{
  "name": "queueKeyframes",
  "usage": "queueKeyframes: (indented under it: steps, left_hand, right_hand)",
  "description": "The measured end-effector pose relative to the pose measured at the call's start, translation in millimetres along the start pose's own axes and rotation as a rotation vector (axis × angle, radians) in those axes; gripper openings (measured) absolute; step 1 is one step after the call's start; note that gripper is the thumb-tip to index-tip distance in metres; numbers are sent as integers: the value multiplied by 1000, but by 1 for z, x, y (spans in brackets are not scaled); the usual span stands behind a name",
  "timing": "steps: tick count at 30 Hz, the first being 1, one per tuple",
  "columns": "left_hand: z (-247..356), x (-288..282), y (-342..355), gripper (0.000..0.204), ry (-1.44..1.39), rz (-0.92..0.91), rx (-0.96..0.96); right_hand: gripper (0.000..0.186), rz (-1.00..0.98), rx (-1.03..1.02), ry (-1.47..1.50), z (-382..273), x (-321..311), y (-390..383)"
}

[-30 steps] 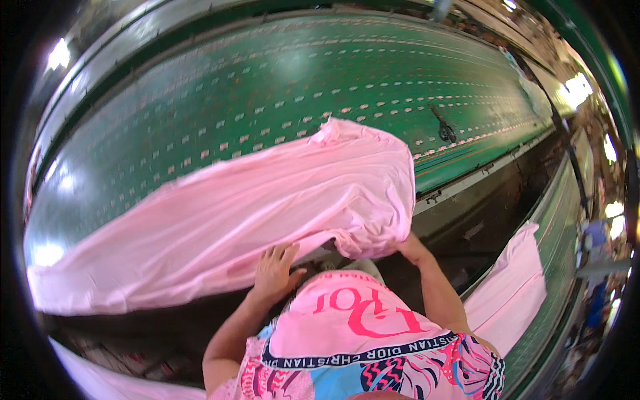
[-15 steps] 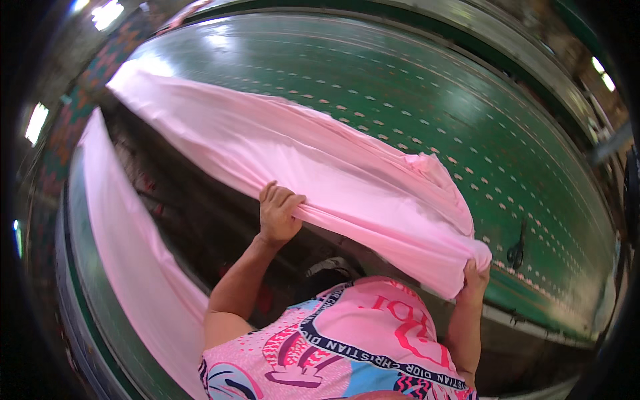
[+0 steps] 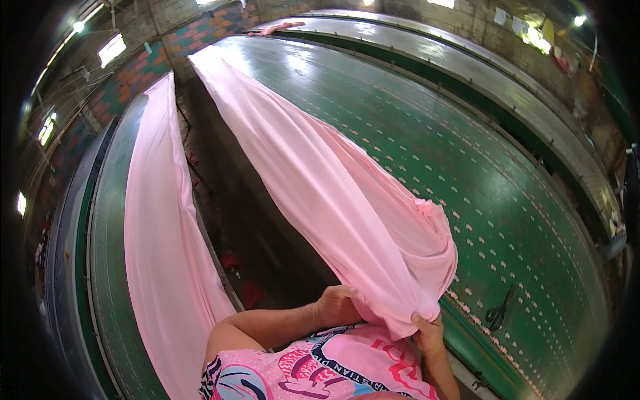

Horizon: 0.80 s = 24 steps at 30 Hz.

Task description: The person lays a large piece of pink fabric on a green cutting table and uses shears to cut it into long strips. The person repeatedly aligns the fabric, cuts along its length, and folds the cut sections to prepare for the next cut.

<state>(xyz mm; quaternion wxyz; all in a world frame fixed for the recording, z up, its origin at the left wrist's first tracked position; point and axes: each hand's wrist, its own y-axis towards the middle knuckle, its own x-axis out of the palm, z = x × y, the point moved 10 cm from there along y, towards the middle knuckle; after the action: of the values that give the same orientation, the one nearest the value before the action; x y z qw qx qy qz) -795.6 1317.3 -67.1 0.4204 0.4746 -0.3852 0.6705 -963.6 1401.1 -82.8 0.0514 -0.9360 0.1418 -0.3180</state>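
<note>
A long pink cloth point(image 3: 313, 173) runs from the far left of the green table point(image 3: 467, 153) down to my body, its right part folded and bunched. My left hand point(image 3: 337, 305) is closed on the cloth's near left edge, thumb on top and the other fingers mostly hidden. Close to my chest, my right hand point(image 3: 428, 333) pinches the gathered near end, thumb over it. Between the hands the cloth hangs in soft folds past the table's edge.
A second pink cloth point(image 3: 167, 220) lies along another table at the left, across a dark aisle point(image 3: 260, 220). Black scissors point(image 3: 497, 313) rest on the green table to the right, beside rows of small pale marks. Another long table point(image 3: 460, 63) stands behind.
Both hands have come closer to my body and to each other, pulling the cloth's near end along. The left hand moved right and down. My view has tilted up, showing more room.
</note>
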Motion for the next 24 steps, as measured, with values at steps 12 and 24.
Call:
queueKeyframes:
  steps: [12, 24]
  left_hand:
    - [63, 58, -20, 21, 679, 118, 334]
    - [84, 68, -51, 28, 690, 215, 479]
  right_hand:
    - [79, -159, 314, 424, 33, 54, 63]
    - [41, 111, -85, 26, -90, -144, 281]
